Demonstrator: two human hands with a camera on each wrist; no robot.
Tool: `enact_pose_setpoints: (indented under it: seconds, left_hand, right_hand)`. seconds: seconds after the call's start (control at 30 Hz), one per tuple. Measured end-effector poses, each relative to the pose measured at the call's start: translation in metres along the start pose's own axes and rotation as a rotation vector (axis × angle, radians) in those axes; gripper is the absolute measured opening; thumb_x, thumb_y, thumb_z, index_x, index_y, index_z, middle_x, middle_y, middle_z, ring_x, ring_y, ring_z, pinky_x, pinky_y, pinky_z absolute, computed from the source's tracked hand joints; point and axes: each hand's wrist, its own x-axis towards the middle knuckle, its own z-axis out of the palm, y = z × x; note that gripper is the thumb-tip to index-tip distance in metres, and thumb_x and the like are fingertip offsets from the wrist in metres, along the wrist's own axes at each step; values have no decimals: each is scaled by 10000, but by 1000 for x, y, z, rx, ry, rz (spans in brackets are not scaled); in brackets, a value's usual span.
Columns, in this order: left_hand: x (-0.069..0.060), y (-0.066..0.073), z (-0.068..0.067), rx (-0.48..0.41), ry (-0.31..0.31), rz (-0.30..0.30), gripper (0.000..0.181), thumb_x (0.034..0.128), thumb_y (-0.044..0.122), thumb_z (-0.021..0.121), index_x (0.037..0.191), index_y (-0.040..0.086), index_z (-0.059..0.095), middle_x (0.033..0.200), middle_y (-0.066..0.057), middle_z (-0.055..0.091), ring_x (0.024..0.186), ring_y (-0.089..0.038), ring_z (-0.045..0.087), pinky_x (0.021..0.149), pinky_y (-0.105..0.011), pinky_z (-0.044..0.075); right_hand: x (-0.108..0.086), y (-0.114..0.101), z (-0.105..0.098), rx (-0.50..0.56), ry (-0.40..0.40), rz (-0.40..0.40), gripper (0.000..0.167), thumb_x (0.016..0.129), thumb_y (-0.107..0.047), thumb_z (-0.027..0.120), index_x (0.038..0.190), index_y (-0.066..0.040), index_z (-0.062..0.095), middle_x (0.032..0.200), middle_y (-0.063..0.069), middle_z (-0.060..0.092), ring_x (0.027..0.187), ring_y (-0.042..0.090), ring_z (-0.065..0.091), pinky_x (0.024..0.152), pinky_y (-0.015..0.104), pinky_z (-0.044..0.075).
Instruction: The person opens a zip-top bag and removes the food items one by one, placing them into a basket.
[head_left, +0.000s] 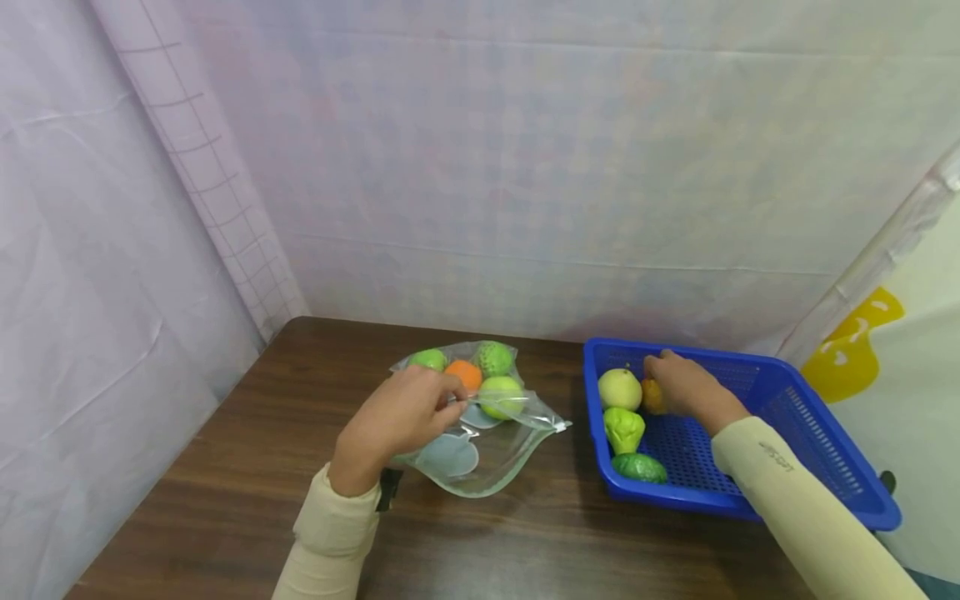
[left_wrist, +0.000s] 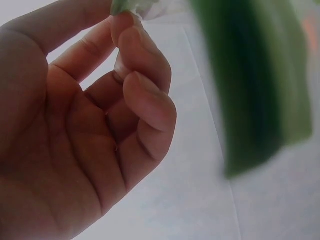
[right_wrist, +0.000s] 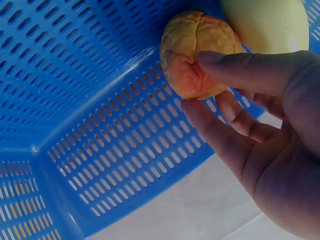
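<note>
My left hand [head_left: 401, 417] pinches the edge of a clear zip bag [head_left: 498, 471] between thumb and fingertips. Through the plastic show green round toy fruits [head_left: 501, 397], an orange one [head_left: 463, 377] and a bumpy green one [head_left: 494, 359]. Over in the blue basket [head_left: 675, 497], my right hand [head_left: 693, 390] holds a wrinkled yellow-orange toy fruit [right_wrist: 200, 40] with its thumb on top and fingers below. Beside it sit a pale round fruit [head_left: 620, 390], a light green leafy vegetable [head_left: 624, 430] and a dark green one [head_left: 639, 468].
The brown wooden table [head_left: 247, 454] carries the bag and the basket. White sheeting [head_left: 525, 183] hangs behind it and at the left. A yellow shape [head_left: 847, 358] shows on the cloth at the right.
</note>
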Motion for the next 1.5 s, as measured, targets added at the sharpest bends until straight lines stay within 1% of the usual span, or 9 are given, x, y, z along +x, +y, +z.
enact_pose_setpoints:
  seconds: [0.2, 0.4, 0.63, 0.8, 0.9, 0.97, 1.13, 1.27, 1.5]
  left_hand:
    - [1, 1, 0, -3, 9, 15, 156, 951, 154, 640, 990, 126, 788, 653, 118, 554, 531, -17, 387, 526, -198, 369]
    - [2, 1, 1, -6, 6, 16, 160, 954, 157, 640, 1004, 126, 789, 627, 123, 539, 517, -14, 369, 518, -197, 360]
    - [3, 1, 2, -1, 12, 24, 157, 951, 161, 643, 996, 129, 789, 638, 126, 551, 522, -10, 376, 523, -196, 371]
    - [3, 1, 2, 0, 13, 23, 154, 952, 162, 640, 985, 130, 787, 642, 123, 555, 525, -15, 383, 533, -199, 380]
    - [4, 1, 2, -5, 11, 20, 153, 953, 159, 637, 977, 128, 784, 634, 120, 544, 521, -16, 378, 530, -200, 375]
    - [4, 1, 2, -10, 9, 18, 154, 955, 157, 634, 979, 126, 784, 631, 119, 542, 516, -16, 373, 528, -200, 372]
    - [4, 1, 2, -18, 0, 13, 163, 962, 158, 629, 1002, 121, 783, 628, 118, 548, 508, -18, 367, 527, -202, 375]
    - [4, 1, 2, -19, 2, 5, 162, 962, 163, 631, 1004, 120, 781, 655, 118, 569, 517, -19, 380, 534, -204, 386]
    - [4, 2, 1, -14, 9, 3, 170, 960, 159, 631, 1017, 107, 782, 649, 114, 565, 515, -20, 377, 546, -208, 395]
  right_hand:
    - [-1, 0, -1, -60, 37, 4, 345, 773, -105, 785, 1059, 7, 628, 977, 223, 617, 806, 380, 635, 699, 541, 544]
    - [0, 1, 1, -111, 12, 32, 382, 776, -52, 788, 1106, 31, 612, 1005, 249, 646, 885, 438, 649, 750, 567, 546]
    - [-1, 1, -1, -103, -1, 15, 454, 770, -12, 786, 1181, 61, 607, 1060, 285, 641, 924, 468, 642, 778, 581, 541]
    - [2, -3, -8, -78, -2, 3, 444, 807, -114, 774, 1180, 68, 615, 1022, 259, 648, 908, 435, 644, 786, 573, 541]
    - [4, -5, -14, -41, -1, 9, 363, 815, -153, 772, 1096, 27, 631, 959, 206, 646, 856, 386, 640, 757, 556, 541]
    - [4, -6, -20, -33, -4, 18, 301, 823, -79, 741, 1088, 11, 631, 977, 200, 648, 867, 379, 639, 761, 546, 540]
    - [2, -17, -39, -27, 29, -1, 347, 767, 82, 707, 1098, 11, 630, 1061, 225, 658, 948, 417, 646, 789, 537, 542]
    - [-2, -30, -56, -17, 89, -41, 353, 750, 83, 701, 1087, 3, 631, 1079, 223, 664, 985, 438, 645, 809, 555, 539]
    - [-16, -66, -92, -12, 136, -77, 369, 829, -8, 737, 1181, -18, 629, 1195, 220, 642, 1083, 438, 628, 880, 568, 526]
